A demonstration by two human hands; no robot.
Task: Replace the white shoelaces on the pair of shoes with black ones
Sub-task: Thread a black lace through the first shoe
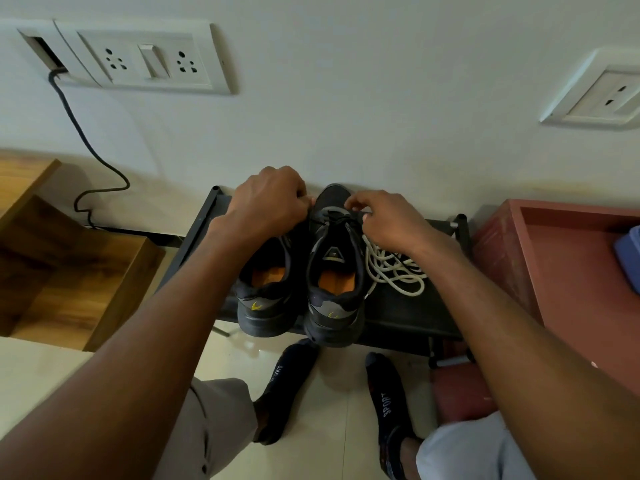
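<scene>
Two dark grey shoes with orange insoles stand side by side on a low black rack [408,313], heels toward me. The right shoe [334,271] carries a black lace [334,219] across its front eyelets. My left hand [268,199] pinches one end of that lace at the shoe's left side. My right hand [384,218] pinches the other end at the right side. The left shoe [265,292] is partly hidden under my left forearm. White laces [394,268] lie in a loose pile on the rack, right of the shoes.
A wooden step unit [69,268] stands at the left and a red crate [568,265] at the right. A black cable [90,161] runs down the wall from a socket panel [145,60]. My feet in dark socks [287,386] rest on the tiled floor below the rack.
</scene>
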